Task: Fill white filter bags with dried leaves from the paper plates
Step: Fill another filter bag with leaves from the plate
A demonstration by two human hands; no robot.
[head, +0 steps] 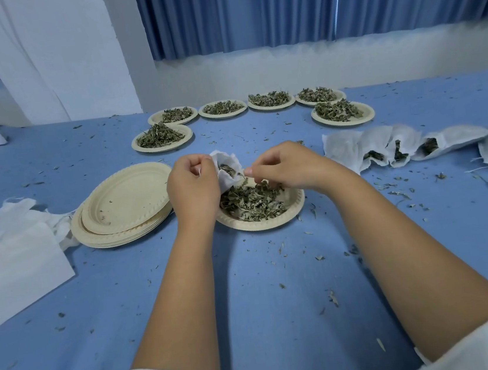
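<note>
My left hand [192, 188] holds a white filter bag [228, 168] open above the near paper plate [296, 207], which carries a heap of dried leaves [251, 202]. Some leaves show inside the bag's mouth. My right hand [283, 166] pinches the bag's right edge with thumb and forefinger; its other fingers curl over the leaves. Several filled filter bags [386, 149] lie in a row to the right.
A stack of empty paper plates [122, 206] sits left of the hands. Flat empty filter bags [11, 253] lie at the far left. Several plates of leaves [161, 138] line the back of the blue cloth. Leaf crumbs are scattered all over the cloth.
</note>
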